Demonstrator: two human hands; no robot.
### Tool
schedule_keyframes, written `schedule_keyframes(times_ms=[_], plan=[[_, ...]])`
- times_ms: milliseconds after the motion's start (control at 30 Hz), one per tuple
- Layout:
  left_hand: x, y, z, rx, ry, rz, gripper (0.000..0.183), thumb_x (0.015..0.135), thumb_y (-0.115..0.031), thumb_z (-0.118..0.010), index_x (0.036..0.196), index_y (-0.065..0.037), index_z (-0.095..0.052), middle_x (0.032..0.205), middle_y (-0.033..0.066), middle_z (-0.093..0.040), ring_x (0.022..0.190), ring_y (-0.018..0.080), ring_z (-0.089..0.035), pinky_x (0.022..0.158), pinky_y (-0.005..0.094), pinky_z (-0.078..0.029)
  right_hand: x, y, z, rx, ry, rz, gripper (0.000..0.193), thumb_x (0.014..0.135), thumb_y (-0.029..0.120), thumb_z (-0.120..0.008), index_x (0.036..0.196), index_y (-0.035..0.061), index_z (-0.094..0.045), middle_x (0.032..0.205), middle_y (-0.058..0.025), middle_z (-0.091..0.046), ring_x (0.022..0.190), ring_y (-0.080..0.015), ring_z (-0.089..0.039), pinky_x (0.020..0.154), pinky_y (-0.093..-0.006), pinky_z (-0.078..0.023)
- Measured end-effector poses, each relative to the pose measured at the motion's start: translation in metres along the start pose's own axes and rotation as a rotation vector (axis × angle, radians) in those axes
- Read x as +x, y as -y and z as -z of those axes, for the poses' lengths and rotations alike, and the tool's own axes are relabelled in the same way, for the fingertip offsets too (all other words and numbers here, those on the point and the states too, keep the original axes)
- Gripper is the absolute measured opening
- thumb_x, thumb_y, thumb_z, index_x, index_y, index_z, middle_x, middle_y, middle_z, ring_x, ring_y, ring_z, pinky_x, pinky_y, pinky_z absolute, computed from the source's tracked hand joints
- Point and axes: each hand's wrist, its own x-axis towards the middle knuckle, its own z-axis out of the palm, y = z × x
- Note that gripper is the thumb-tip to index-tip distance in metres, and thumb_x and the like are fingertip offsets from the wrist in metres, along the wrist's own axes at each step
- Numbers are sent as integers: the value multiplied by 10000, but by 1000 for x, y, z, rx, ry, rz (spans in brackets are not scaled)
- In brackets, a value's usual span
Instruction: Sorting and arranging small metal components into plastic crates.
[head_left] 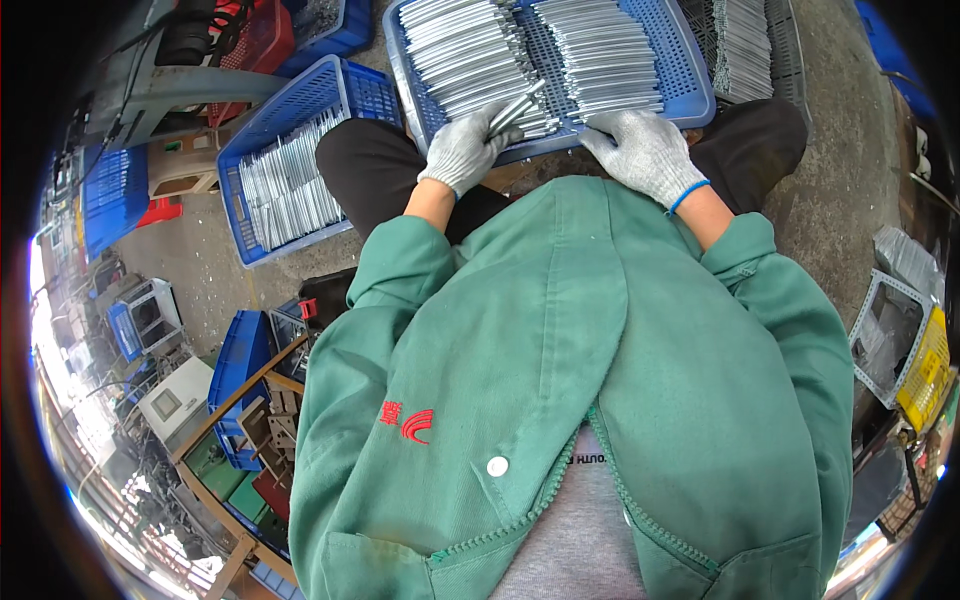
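A blue plastic crate (697, 88) sits in front of me, between my knees. Inside it lie two stacks of thin silvery metal rods, a left stack (455, 55) and a right stack (605, 60). My left hand (465, 152), in a grey knit glove, is closed around a few short metal rods (518, 108) at the near end of the left stack. My right hand (645, 155), gloved too with a blue cuff edge, lies at the crate's near rim beside the right stack. Its thumb is apart from the fingers, whose tips are partly hidden, and no rod shows in it.
To the left stands another blue crate (232, 190) filled with metal rods (290, 185). A dark crate (793, 60) with more rods (742, 50) is at the far right. A grey metal machine frame (195, 88) reaches in at the upper left. Concrete floor (835, 200) shows at right.
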Motion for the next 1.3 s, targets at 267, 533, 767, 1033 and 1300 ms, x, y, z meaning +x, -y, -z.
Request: schedule_keyframes(times_ms=[267, 533, 767, 1033, 1300], plan=[[-10, 3, 4, -411, 34, -146, 218, 891, -150, -692, 1100, -128, -750, 871, 23, -740, 708, 225, -647, 712, 354, -515, -8, 8, 11, 58, -75, 135, 262, 918, 307, -630, 971, 96, -775, 786, -110, -743, 688, -348, -679, 647, -440, -523], [-11, 5, 2, -351, 51, -221, 193, 863, -92, -657, 1017, -127, -768, 824, 9, -718, 650, 214, -583, 675, 365, -490, -9, 9, 16, -35, -38, 192, 256, 912, 305, -625, 962, 106, -779, 761, -111, -735, 662, -342, -665, 621, -443, -501], [-15, 2, 4, -369, 84, -219, 245, 840, -80, -655, 1037, -154, -781, 808, -1, -722, 630, 216, -571, 661, 368, -483, -3, 14, 19, -167, -23, 186, 267, 914, 321, -620, 958, 113, -782, 778, -114, -736, 687, -336, -675, 638, -439, -508], [-12, 2, 1, -187, -51, -297, 309, 796, -110, -697, 1073, -201, -801, 852, 13, -756, 644, 249, -617, 654, 354, -500, -2, 15, 11, -166, 59, 164, 289, 933, 335, -603, 953, 111, -784, 782, -111, -736, 706, -332, -686, 664, -438, -527], [-12, 1, 5, -87, -83, -338, 336, 764, -141, -725, 1082, -215, -805, 913, 27, -780, 687, 272, -669, 659, 343, -519, 5, 19, 20, -96, 107, 80, 337, 941, 370, -580, 924, 96, -775, 889, -120, -757, 778, -339, -714, 717, -458, -567]])
